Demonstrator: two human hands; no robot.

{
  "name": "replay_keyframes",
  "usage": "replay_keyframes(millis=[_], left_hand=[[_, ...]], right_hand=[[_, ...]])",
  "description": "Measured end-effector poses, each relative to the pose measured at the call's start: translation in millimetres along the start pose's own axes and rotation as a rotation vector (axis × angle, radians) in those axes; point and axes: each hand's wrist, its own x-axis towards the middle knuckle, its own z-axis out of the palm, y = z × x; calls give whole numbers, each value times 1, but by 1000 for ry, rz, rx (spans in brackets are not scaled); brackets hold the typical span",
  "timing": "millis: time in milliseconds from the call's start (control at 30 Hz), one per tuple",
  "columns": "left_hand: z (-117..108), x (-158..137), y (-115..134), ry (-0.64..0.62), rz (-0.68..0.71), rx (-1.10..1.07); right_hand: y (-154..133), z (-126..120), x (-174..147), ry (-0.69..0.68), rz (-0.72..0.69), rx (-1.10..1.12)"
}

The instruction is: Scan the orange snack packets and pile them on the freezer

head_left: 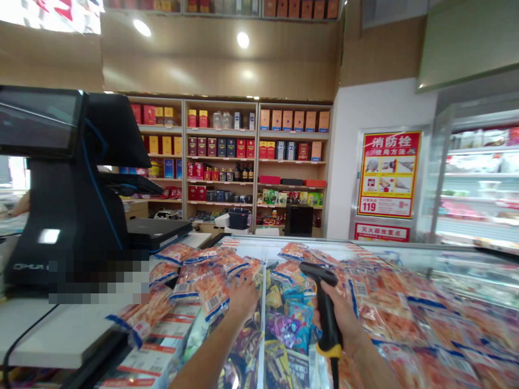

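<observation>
My right hand (344,310) is closed around the black grip of a barcode scanner (329,313). The scanner stands upright with its head pointing left, and a cable hangs from its yellow-trimmed base. My left hand (244,294) reaches forward, its fingers closed on the near edge of a clear, blue-edged packet of orange-pink food (253,266). Just left of that hand, another such packet (213,292) shows its barcode. More packets (140,313) lie in a loose heap to the left. Several others (383,297) are spread out to the right of the scanner.
Under the packets is a glass-topped freezer with a white divider (263,324) and colourful wrapped goods (284,327). A black checkout terminal (60,200) stands on the white counter (77,329) at left. Behind are shelves of boxes (221,147); an upright fridge (480,183) is at right.
</observation>
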Motion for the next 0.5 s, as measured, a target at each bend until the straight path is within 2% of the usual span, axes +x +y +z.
replay_keyframes(millis=[167,267,367,500], left_hand=[[-7,10,-32,34,-136,177],[-10,15,-37,62,-194,225],[-5,21,-22,39,-159,210],[13,27,17,-14,-46,148]], right_hand=[[-1,-8,1,14,-1,17],[-3,-10,1,17,-12,36],[-5,-10,-1,-19,-13,46],[-6,-10,-4,-1,-11,84]])
